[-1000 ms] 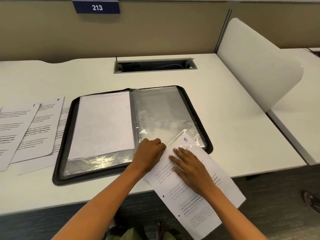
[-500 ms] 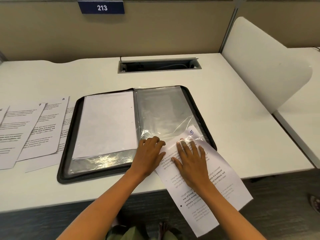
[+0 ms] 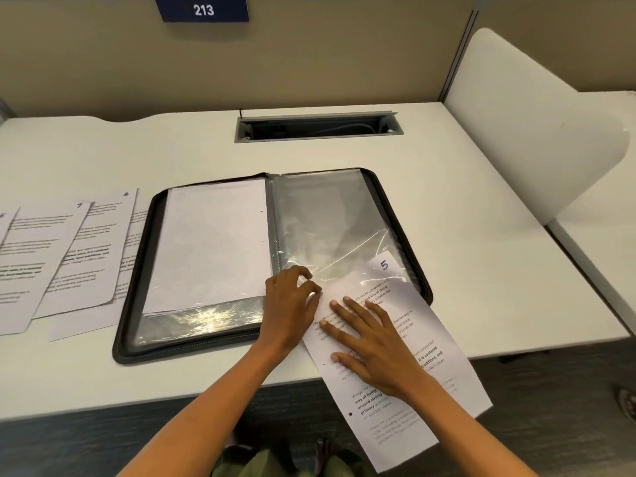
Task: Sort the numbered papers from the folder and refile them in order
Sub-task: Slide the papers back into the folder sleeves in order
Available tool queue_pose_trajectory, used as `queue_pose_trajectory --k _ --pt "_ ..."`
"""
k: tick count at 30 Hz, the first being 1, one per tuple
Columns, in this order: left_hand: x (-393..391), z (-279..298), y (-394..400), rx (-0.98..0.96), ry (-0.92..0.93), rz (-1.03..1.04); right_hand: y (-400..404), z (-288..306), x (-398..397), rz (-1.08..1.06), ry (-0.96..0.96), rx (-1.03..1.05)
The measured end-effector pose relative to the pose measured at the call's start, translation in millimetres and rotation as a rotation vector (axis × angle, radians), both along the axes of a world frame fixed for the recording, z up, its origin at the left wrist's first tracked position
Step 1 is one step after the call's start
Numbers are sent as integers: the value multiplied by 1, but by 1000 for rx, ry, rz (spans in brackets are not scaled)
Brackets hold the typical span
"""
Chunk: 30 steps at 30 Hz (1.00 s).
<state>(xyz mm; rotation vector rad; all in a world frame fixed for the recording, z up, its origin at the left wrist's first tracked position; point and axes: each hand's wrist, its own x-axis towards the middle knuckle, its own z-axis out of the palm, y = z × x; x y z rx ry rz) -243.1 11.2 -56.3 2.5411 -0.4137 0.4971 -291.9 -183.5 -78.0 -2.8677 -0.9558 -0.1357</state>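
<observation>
A black zip folder (image 3: 139, 270) lies open on the white desk. Its left sleeve holds a sheet (image 3: 213, 242) showing a blank side. The right clear sleeve (image 3: 327, 218) has its lower corner lifted. Paper 5 (image 3: 444, 342) lies slanted, with its numbered top corner under that lifted plastic and its lower half hanging past the desk's front edge. My left hand (image 3: 289, 315) pinches the sleeve's edge at the paper's top left corner. My right hand (image 3: 375, 352) lies flat on paper 5, fingers spread.
Several loose numbered papers lie fanned left of the folder, among them paper 7 (image 3: 44, 253) and paper 8 (image 3: 103, 235). An open cable tray (image 3: 316, 127) is behind the folder. A white divider (image 3: 533, 132) stands on the right. A 213 sign (image 3: 203, 10) hangs on the partition.
Paper 5's top corner has slid a little further under the sleeve's plastic. My right hand has shifted back down the sheet. My left hand stays at the sleeve's edge.
</observation>
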Motion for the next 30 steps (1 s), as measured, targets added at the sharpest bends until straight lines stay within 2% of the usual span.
queue_pose_trajectory --k 3,8,12,16,18,23,30 --pt "-2 -3 1 12 -2 -19 5 1 5 -60 -3 -61" --pt "-10 -7 5 107 -12 -69 15 3 15 -375 36 -33" --pt "-12 -10 10 111 11 -49 29 5 23 -418 66 -22" --pt "-13 -6 8 86 -58 -74 38 6 34 -475 88 24" --pt "-13 -3 5 76 -102 -75 40 9 39 -458 97 63" --pt "-16 0 3 14 -94 -51 43 10 41 -212 136 120" --pt "-21 5 4 -59 -42 -18 60 15 54 -192 162 112"
